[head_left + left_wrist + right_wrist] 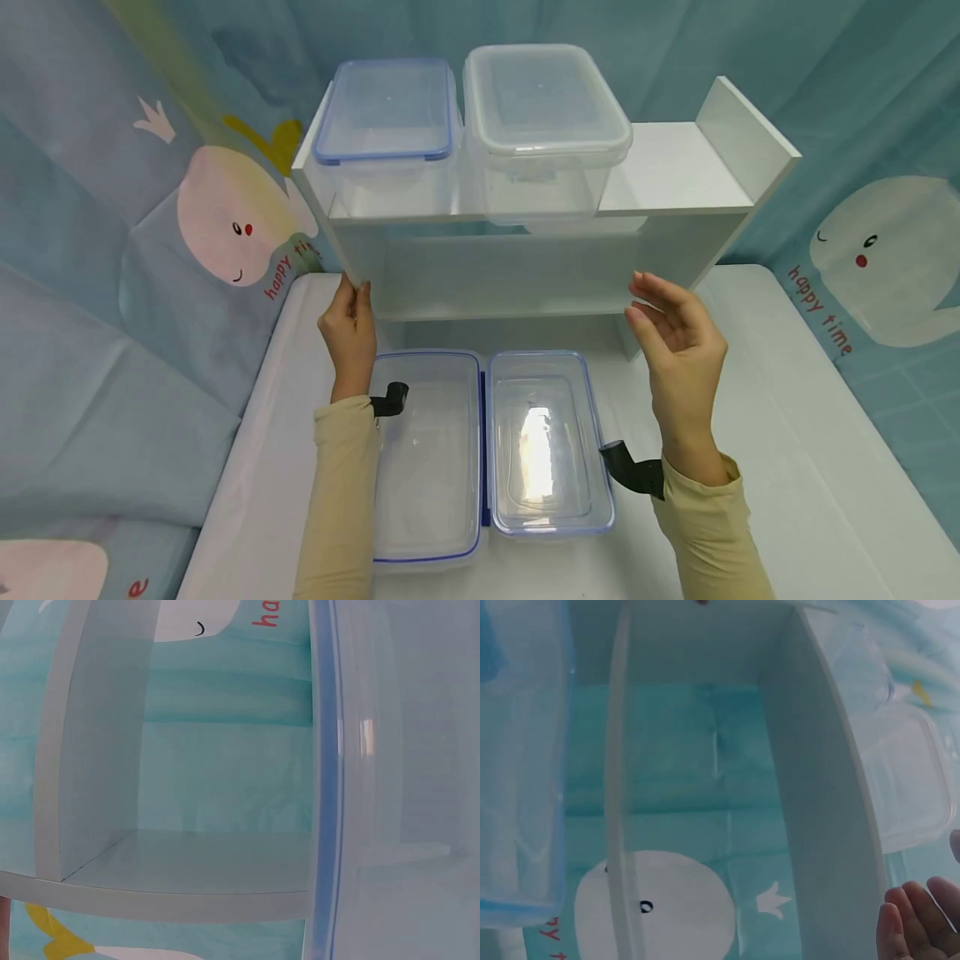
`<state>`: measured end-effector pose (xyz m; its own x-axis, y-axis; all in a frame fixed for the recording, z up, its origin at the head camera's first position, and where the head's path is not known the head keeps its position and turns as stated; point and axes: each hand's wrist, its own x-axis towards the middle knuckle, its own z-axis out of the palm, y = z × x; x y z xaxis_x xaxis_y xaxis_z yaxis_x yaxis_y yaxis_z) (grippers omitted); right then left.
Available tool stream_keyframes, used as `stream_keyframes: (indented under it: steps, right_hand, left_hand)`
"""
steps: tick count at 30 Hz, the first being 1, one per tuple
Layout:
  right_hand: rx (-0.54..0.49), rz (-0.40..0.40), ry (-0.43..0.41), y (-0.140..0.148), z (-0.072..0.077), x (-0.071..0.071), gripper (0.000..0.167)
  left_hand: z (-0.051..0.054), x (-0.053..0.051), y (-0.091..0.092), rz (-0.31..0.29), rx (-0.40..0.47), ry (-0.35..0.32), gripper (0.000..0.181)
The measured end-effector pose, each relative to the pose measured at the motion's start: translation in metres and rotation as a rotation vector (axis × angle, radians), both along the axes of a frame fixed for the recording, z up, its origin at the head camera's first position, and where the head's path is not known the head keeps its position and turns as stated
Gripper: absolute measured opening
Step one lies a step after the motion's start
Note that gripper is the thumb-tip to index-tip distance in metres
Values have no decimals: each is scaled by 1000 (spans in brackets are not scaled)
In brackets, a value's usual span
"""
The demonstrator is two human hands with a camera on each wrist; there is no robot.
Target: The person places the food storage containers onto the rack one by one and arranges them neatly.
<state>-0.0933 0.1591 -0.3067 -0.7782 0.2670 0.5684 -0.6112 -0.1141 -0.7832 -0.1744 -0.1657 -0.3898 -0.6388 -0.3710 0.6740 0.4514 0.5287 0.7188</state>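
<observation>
A white two-tier shelf unit [510,279] stands upright on the table. My left hand [349,337] grips the front edge of its left side panel, thumb to one side and fingers to the other. Held up by the right side panel, my right hand [681,346] has loosely bent fingers and a gap between thumb and fingertips, with nothing in it. On the top tier sit a blue-rimmed lidded container [390,108] and a larger clear container with a whitish lid [547,100]. Between my forearms lies an opened clear container [427,458], its hinged lid [551,450] folded out to the right.
The white tabletop [787,467] extends on both sides of the shelf. Blue-green curtains [847,67] printed with cartoon figures hang behind and beside it. A raised end panel [750,133] borders the top tier on the right. Black wrist mounts [633,471] stick out from both sleeves.
</observation>
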Motion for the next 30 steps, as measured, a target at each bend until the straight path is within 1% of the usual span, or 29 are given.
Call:
stream_keyframes:
  steps: [5, 7, 11, 12, 14, 17, 20, 24, 25, 27, 30]
  right_hand:
    - [38, -10, -39, 7, -9, 7, 30]
    - [42, -11, -49, 10, -12, 10, 31]
    - [18, 7, -54, 15, -18, 15, 32]
    - [17, 10, -56, 16, -19, 16, 33]
    - [7, 19, -57, 19, -21, 18, 33]
    - [18, 22, -66, 23, -25, 22, 32]
    - [68, 34, -72, 27, -31, 26, 32]
    - [183, 51, -68, 31, -39, 33, 34]
    - [210, 53, -66, 32, -42, 34, 35]
    - [258, 52, -63, 34, -48, 38, 36]
    - [300, 53, -62, 36, -57, 43, 38]
  left_hand:
    - [3, 1, 2, 6, 0, -5, 29]
    - [9, 4, 6, 11, -6, -7, 28]
    - [25, 16, 15, 12, -3, -13, 27]
    - [28, 18, 16, 10, 2, -15, 27]
    - [31, 21, 18, 5, 9, -16, 28]
    - [31, 22, 18, -3, 10, -15, 28]
    - [18, 14, 11, -7, 1, 7, 28]
    - [4, 2, 3, 4, -3, 14, 28]
    - [6, 3, 4, 6, 2, 8, 28]
    - [13, 8, 8, 9, 6, -4, 27]
    - [24, 15, 14, 4, 9, -10, 25]
